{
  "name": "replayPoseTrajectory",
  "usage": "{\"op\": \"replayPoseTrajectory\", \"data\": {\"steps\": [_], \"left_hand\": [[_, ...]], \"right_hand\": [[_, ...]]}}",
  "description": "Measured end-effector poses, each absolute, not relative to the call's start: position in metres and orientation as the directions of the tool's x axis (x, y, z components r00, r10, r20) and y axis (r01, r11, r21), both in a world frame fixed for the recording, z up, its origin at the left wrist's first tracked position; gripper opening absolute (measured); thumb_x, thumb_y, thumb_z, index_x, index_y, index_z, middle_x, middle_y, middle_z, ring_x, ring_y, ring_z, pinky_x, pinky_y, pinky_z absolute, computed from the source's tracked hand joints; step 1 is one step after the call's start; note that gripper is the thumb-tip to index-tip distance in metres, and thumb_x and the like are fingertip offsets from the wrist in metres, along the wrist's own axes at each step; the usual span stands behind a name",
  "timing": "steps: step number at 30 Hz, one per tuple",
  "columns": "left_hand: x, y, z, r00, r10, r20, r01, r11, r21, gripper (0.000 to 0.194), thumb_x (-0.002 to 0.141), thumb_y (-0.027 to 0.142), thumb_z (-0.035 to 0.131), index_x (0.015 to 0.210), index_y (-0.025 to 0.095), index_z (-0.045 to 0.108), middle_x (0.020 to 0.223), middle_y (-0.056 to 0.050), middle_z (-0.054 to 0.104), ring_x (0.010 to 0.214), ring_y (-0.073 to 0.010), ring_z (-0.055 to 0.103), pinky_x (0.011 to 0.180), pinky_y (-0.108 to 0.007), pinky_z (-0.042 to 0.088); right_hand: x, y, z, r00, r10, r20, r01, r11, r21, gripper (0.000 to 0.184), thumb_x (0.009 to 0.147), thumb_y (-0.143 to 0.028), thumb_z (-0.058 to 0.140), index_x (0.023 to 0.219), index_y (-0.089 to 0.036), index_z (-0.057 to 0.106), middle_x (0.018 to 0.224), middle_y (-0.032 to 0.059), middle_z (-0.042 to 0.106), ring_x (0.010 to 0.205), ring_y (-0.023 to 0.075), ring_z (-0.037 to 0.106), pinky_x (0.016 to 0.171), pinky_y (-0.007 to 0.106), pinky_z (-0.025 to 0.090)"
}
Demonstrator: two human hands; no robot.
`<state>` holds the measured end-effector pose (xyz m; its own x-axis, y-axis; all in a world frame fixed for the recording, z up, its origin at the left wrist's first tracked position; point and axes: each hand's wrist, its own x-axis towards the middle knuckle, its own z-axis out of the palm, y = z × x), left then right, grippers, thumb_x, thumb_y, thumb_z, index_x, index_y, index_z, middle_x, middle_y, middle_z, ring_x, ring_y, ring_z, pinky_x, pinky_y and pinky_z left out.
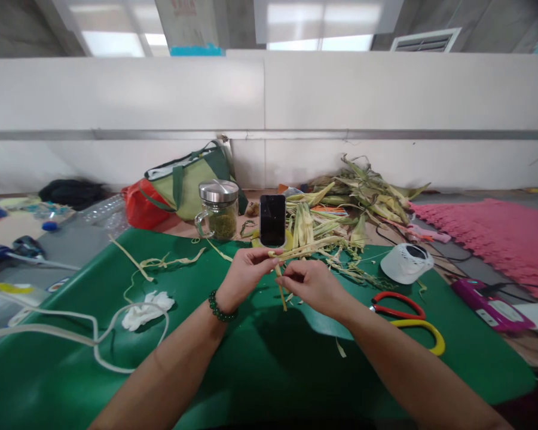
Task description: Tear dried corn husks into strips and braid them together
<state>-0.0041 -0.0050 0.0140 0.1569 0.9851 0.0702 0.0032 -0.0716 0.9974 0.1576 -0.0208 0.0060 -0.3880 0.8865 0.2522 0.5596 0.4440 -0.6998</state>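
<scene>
Pale yellow corn husk strips (302, 251) are pinched between the fingers of my left hand (247, 278), which wears a green bead bracelet (222, 306). Just to the right, my right hand (316, 288) is closed on a short husk strand that hangs down between the two hands. Longer husk ends run off to the right above my right hand. Both hands are over the green mat (251, 370), in front of an upright phone (272, 220). The fingertips partly hide where the strips meet.
Behind lies a heap of dried husks (372, 191). Scissors (412, 322) and a white thread spool (406, 263) are on the right. A glass mug (222, 218) stands beyond the phone's left. White cable (98, 343) and crumpled tissue (147, 310) lie left; a purple power strip (493, 304) sits far right.
</scene>
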Motion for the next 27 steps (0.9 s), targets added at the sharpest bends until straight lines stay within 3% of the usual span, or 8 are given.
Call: {"op": "replayPoseTrajectory", "data": {"steps": [5,8,12,17,22,27], "left_hand": [[-0.004,-0.004,0.013,0.133,0.987,0.087,0.016,-0.09,0.996,0.022,0.062,0.022,0.072,0.081,0.013,0.075,0.065,-0.003,0.07,0.057,-0.0126,0.057,0.057,-0.024,0.046],[-0.003,-0.006,0.014,0.147,0.986,0.079,0.018,-0.082,0.996,0.022,0.063,0.022,0.07,0.083,0.013,0.075,0.063,-0.002,0.069,0.055,-0.0118,0.055,0.056,-0.024,0.046],[-0.002,-0.008,0.017,0.125,0.987,0.098,0.025,-0.102,0.995,0.019,0.062,0.02,0.07,0.079,0.013,0.075,0.064,-0.002,0.069,0.056,-0.0112,0.055,0.055,-0.022,0.045],[-0.003,-0.004,0.015,0.108,0.993,0.049,0.008,-0.05,0.999,0.02,0.062,0.02,0.07,0.081,0.014,0.075,0.059,0.0,0.068,0.047,-0.0092,0.054,0.051,-0.022,0.046],[-0.003,-0.004,0.012,0.117,0.992,0.043,-0.041,-0.038,0.998,0.021,0.062,0.02,0.072,0.081,0.015,0.075,0.065,-0.002,0.071,0.059,-0.0149,0.063,0.057,-0.024,0.051],[-0.006,-0.004,0.015,0.155,0.988,0.005,-0.077,0.007,0.997,0.025,0.06,0.021,0.074,0.084,0.014,0.074,0.068,-0.003,0.072,0.063,-0.0175,0.066,0.06,-0.027,0.054]], "right_hand": [[0.155,-0.023,0.006,-0.44,0.895,0.066,0.361,0.244,-0.9,0.018,0.08,-0.024,0.051,0.063,-0.017,0.055,0.056,-0.001,0.06,0.044,0.009,0.053,0.042,0.019,0.041],[0.152,-0.024,0.004,-0.471,0.882,0.008,0.306,0.171,-0.937,0.016,0.078,-0.021,0.051,0.063,-0.017,0.052,0.058,-0.0007,0.062,0.045,0.0099,0.057,0.043,0.02,0.045],[0.151,-0.027,0.005,-0.445,0.891,0.095,0.423,0.303,-0.854,0.015,0.077,-0.017,0.05,0.063,-0.017,0.051,0.056,-0.0014,0.06,0.048,0.01,0.056,0.045,0.019,0.041],[0.152,-0.032,0.007,-0.377,0.874,0.307,0.532,0.476,-0.7,0.011,0.075,-0.015,0.053,0.064,-0.017,0.054,0.055,-0.0031,0.055,0.048,0.0084,0.047,0.046,0.019,0.034],[0.149,-0.036,0.003,-0.386,0.865,0.322,0.387,0.468,-0.794,0.009,0.078,-0.015,0.052,0.07,-0.018,0.055,0.059,-0.0031,0.058,0.052,0.0088,0.051,0.049,0.019,0.039],[0.154,-0.034,0.009,-0.447,0.828,0.34,0.413,0.528,-0.742,0.021,0.084,-0.022,0.051,0.065,-0.018,0.059,0.057,-0.0025,0.058,0.049,0.0083,0.051,0.047,0.019,0.038]]}}
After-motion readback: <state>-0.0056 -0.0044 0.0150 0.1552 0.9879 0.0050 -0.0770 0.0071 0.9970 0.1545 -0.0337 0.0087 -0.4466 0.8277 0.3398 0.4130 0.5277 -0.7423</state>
